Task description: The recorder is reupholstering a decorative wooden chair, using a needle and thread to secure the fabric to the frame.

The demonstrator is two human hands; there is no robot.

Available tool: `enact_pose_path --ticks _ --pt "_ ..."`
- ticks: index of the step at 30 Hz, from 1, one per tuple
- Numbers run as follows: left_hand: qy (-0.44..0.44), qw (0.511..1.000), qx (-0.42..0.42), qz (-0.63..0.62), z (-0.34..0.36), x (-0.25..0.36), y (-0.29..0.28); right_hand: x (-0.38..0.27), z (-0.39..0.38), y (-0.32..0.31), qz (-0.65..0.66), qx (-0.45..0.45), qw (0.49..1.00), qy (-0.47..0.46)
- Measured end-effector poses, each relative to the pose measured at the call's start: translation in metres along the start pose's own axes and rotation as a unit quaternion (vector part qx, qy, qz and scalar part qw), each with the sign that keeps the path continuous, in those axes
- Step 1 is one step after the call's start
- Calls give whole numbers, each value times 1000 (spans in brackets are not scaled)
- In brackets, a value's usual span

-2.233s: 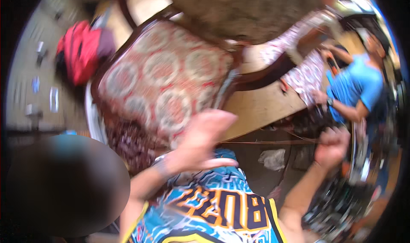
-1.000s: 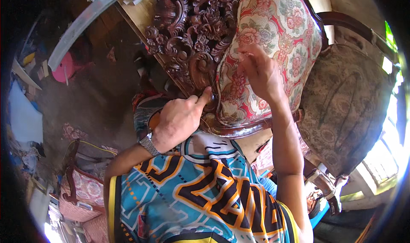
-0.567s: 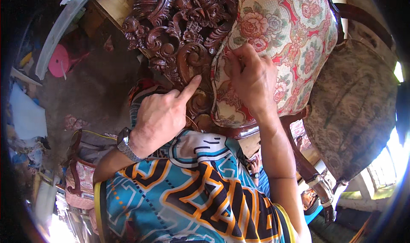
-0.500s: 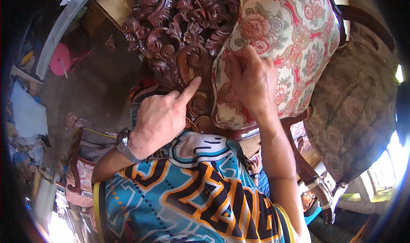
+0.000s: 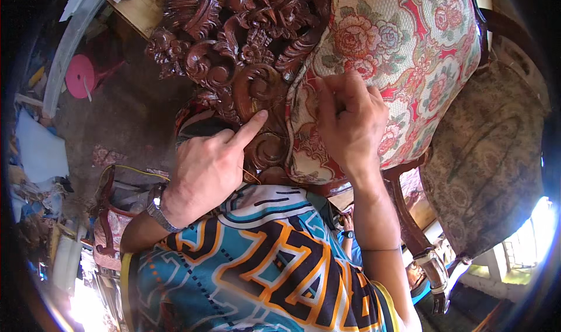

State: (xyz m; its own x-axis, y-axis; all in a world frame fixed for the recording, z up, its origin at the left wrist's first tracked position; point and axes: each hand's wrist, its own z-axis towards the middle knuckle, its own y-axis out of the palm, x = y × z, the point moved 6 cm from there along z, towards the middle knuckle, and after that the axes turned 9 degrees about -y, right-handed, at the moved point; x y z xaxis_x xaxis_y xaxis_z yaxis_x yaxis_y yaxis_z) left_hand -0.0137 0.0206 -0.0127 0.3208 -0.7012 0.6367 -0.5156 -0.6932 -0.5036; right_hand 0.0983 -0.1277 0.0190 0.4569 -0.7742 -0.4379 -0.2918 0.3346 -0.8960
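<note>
Left of the padded cream-and-red floral fabric panel [image 5: 409, 69], the left hand [image 5: 201, 171] points over glossy brown carved wood [image 5: 257, 87], perhaps for guidance, while the right hand [image 5: 353, 122] curls above the panel, both grips indiscernible.

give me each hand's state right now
Left hand: index finger extended over carved wood, other fingers curled; can't tell if holding anything.
Right hand: curled over floral upholstery; can't tell if anything is pinched.
</note>
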Motion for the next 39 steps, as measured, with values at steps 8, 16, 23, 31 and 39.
enact_pose_path --ticks 8,16,23,31,39 --pt "-5 1000 18 -17 3 -1 -4 -7 1 4 -63 -33 997 -41" --pt "-12 1000 4 5 6 -1 -7 -6 -1 7 -90 -48 995 -20" --pt "-10 1000 17 3 7 0 -6 -7 0 8 -83 -48 995 -13" --pt "-13 1000 20 1 6 -1 -6 -7 5 8 -93 -70 993 -18" --pt "-5 1000 18 5 5 -1 -7 0 25 5 -122 -142 981 -53"
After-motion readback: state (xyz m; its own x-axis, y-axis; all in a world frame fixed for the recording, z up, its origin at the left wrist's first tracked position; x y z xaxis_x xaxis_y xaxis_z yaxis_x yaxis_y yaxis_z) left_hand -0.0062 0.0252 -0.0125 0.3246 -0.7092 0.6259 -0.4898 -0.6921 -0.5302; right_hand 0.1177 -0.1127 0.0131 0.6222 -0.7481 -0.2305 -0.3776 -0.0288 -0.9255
